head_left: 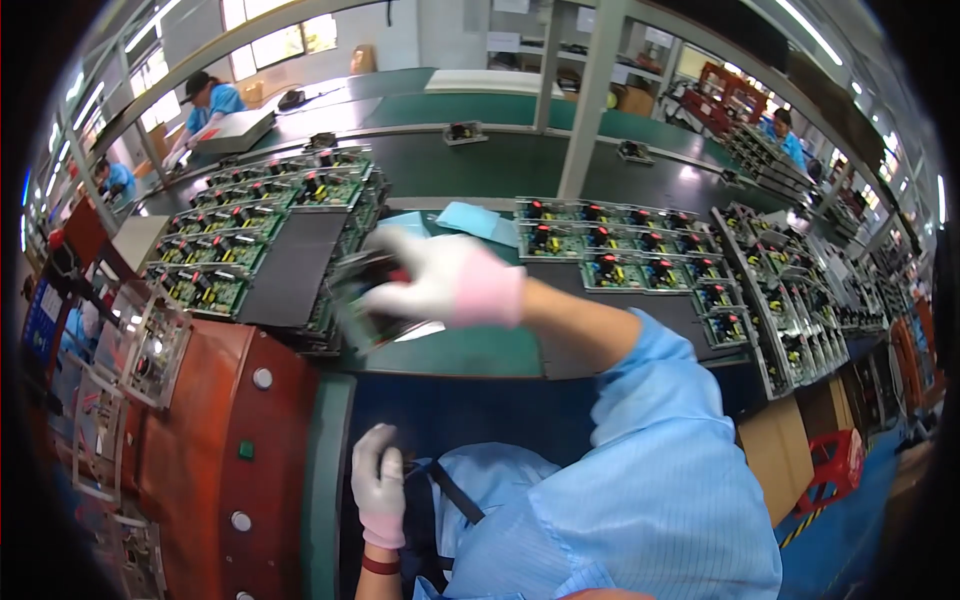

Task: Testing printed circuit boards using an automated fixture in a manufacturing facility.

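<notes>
My right hand [432, 280], in a white glove with a pink cuff, is stretched forward over the bench and closed on a circuit board [358, 300]. Motion blurs the board, and the fingers partly cover it. It hangs tilted beside the stack of boards on the left. Low near my lap is my left hand [380, 485], gloved the same way, with its fingers curled. Something dark shows by its fingertips, too unclear to name. Light blue pads [478, 222] lie on the bench just beyond my right hand.
Rows of circuit boards [215, 245] on dark trays stand at left, with more boards [640, 245] ahead right and an upright rack of them [790, 300] at far right. A red-orange machine [215, 440] flanks my left side. A metal post [590, 110] rises behind the bench. Other people work farther off.
</notes>
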The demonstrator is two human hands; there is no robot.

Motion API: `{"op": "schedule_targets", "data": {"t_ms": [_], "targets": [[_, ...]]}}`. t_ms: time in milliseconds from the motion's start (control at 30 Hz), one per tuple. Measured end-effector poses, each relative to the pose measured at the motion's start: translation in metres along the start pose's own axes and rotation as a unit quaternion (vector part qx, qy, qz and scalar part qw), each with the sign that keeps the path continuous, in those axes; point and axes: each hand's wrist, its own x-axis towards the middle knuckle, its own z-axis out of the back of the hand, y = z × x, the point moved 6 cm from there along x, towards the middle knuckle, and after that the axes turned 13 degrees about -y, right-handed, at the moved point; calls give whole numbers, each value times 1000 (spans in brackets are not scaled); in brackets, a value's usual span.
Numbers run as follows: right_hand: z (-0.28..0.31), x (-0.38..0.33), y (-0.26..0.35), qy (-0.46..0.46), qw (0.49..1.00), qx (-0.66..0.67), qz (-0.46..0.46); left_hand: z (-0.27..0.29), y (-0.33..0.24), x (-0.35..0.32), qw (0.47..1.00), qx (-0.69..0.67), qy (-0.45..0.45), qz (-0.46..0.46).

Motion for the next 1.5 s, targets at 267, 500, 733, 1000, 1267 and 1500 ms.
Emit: {"op": "schedule_targets", "data": {"t_ms": [267, 500, 733, 1000, 1267, 1500], "targets": [[118, -163, -226, 65, 899, -211, -379, -78, 73, 22, 723, -436, -67, 531], [148, -233, -304, 4, 824, -358, -439, -125, 125, 92, 696, -556, -28, 453], [162, -243, -334, -91, 822, -386, -409, -113, 122, 112, 688, -603, -62, 400], [139, -183, -268, -222, 739, -604, -199, -93, 114, 88, 662, -567, -138, 471], [-4, 27, -119, -165, 985, -43, -33, -50, 26, 46, 737, -503, -71, 446], [-71, 212, -136, -171, 981, 6, -96, 19, -42, 26, 860, -446, -8, 247]]}}
